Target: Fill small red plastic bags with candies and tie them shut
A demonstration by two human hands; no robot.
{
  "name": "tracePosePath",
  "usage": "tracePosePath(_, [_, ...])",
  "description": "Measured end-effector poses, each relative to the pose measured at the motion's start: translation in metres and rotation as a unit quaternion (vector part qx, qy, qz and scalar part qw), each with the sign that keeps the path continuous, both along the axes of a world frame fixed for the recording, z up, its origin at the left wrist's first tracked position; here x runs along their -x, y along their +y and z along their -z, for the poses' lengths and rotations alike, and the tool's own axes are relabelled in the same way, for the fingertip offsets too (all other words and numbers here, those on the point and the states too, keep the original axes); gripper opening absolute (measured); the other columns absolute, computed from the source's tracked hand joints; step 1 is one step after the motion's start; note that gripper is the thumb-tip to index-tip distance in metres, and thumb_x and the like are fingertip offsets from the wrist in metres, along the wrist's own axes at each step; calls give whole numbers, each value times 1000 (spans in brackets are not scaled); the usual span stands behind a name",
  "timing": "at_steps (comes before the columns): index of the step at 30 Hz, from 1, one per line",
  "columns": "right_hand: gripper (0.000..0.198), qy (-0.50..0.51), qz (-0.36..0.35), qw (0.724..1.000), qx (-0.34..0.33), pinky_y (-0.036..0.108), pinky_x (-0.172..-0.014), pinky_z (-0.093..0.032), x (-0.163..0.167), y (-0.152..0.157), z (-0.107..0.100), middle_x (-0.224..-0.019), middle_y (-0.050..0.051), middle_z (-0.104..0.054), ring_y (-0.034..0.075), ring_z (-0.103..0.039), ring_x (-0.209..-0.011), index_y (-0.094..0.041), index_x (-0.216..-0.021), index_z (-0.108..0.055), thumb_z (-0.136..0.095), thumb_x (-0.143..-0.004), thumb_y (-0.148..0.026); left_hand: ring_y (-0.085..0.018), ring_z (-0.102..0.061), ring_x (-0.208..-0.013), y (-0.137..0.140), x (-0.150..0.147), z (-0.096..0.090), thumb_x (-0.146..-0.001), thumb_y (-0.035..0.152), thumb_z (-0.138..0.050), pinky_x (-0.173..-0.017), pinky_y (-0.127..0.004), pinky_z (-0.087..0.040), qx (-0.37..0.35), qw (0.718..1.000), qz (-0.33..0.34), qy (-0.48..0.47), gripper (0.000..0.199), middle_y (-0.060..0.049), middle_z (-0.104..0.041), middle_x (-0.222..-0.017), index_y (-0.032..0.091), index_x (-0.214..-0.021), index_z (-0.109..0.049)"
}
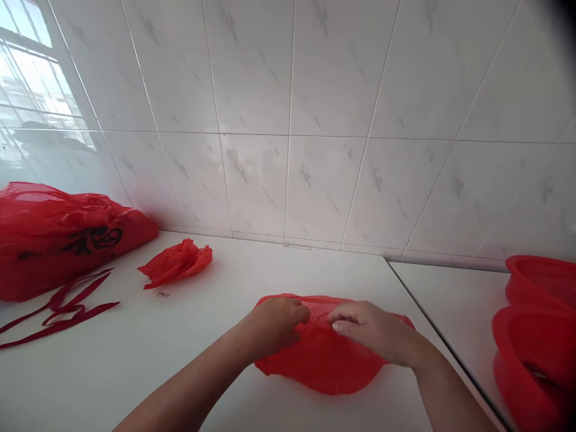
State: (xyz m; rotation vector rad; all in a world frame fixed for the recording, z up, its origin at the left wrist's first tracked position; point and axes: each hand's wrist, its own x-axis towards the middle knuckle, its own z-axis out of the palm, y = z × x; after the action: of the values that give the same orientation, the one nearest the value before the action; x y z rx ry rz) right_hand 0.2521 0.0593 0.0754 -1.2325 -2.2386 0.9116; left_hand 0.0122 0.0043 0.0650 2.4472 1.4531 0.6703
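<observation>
A thin red plastic bag (333, 375) lies spread on the white table in front of me. My left hand (281, 321) is over its left part, fingers curled and seemingly pinching the plastic. My right hand (364, 327) is over the right part, thumb and fingers drawn together on the bag. A small gap separates the fingertips of both hands. Exactly how much plastic each hand grips is partly hidden by the fingers.
A large, full red bag (67, 240) with black lettering stands at the left. Near it lie dark red ribbons (67, 309) and a crumpled red plastic bag (177, 263). Red plastic basins (535, 360) are at the right, past the table seam (432, 318). A tiled wall (328, 180) rises behind.
</observation>
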Motion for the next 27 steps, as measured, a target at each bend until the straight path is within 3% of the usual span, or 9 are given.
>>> tracePosePath(4, [39, -20, -10, 999, 23, 27, -62, -43, 15, 0, -4, -100, 3, -64, 20, -60, -83, -33, -120, -57, -51, -84, -48, -24, -62, -87, -6, 0, -11, -74, 3, -49, -73, -33, -45, -74, 996, 39, 32, 28, -7, -67, -94, 24, -86, -64])
tracePosePath(6, [50, -43, 42, 998, 1, 28, -62, -43, 21, 9, 8, -101, 5, -63, 21, -60, -84, -31, -131, -46, -51, -84, -48, -32, -49, -119, -4, 5, -8, -70, 3, -53, -96, -46, -38, -81, 995, 15, 46, 35, -9, -59, -126, 25, -94, -65])
tracePosePath(8, [43, -66, 75, 995, -4, 28, -59, -40, 22, 20, 25, -95, 7, -63, 21, -59, -81, -24, -122, -52, -51, -84, -45, -37, -30, -135, 1, 14, 1, -65, 5, -60, -106, -56, -24, -44, 997, -45, 47, 42, -8, -46, -141, 27, -100, -65])
tracePosePath(12, [22, -82, 88, 993, 3, 25, -50, -34, 19, 27, 39, -70, 2, -59, 16, -53, -59, -19, -75, -58, -50, -84, -38, -36, -42, -128, 14, 23, 20, -73, 28, -62, -99, -53, -38, 114, 982, -139, -64, 34, -6, -47, -140, 31, -106, -65])
tracePosePath(14, [23, -72, 84, 994, -13, 25, -50, -34, 18, 13, 27, -72, 1, -60, 15, -52, -59, -20, -76, -59, -49, -85, -38, -34, -48, -123, 15, 21, 24, -76, 42, -59, -92, -46, -46, 151, 963, -165, -152, 30, -5, -45, -142, 32, -104, -64])
tracePosePath(17, [23, -39, 74, 995, -58, 27, -63, -42, 9, -27, -8, -101, -1, -63, 16, -58, -78, -29, -100, -62, -46, -88, -40, -34, -45, -126, 7, 13, 24, -74, 55, -57, -85, -41, -51, 131, 932, -209, -265, 41, -5, -40, -146, 32, -108, -60])
tracePosePath(21, [28, 28, 98, 989, -104, 28, -75, -47, -41, -75, -48, -109, -2, -64, 18, -60, -90, -38, -111, -62, -53, -86, -44, -35, -52, -119, -3, 12, 26, -73, 63, -55, -75, -39, -56, 154, 901, -227, -336, 66, -11, -48, -139, 31, -130, -45])
tracePosePath(25, [33, -44, 297, 949, -93, 31, -70, -47, -132, -72, -58, -102, 4, -66, 22, -61, -86, -34, -108, -66, -60, -79, -46, -32, -55, -116, -4, 24, 29, -77, 64, -50, -80, -40, -55, 166, 896, -242, -334, 63, -11, -49, -135, 31, -130, -43])
tracePosePath(27, [32, -88, 349, 932, -41, 31, -64, -45, -173, -62, -54, -94, 5, -68, 22, -62, -78, -33, -103, -69, -66, -72, -40, -30, -62, -103, -4, 29, 31, -77, 64, -49, -81, -42, -54, 181, 889, -250, -339, 61, -10, -57, -123, 30, -128, -45])
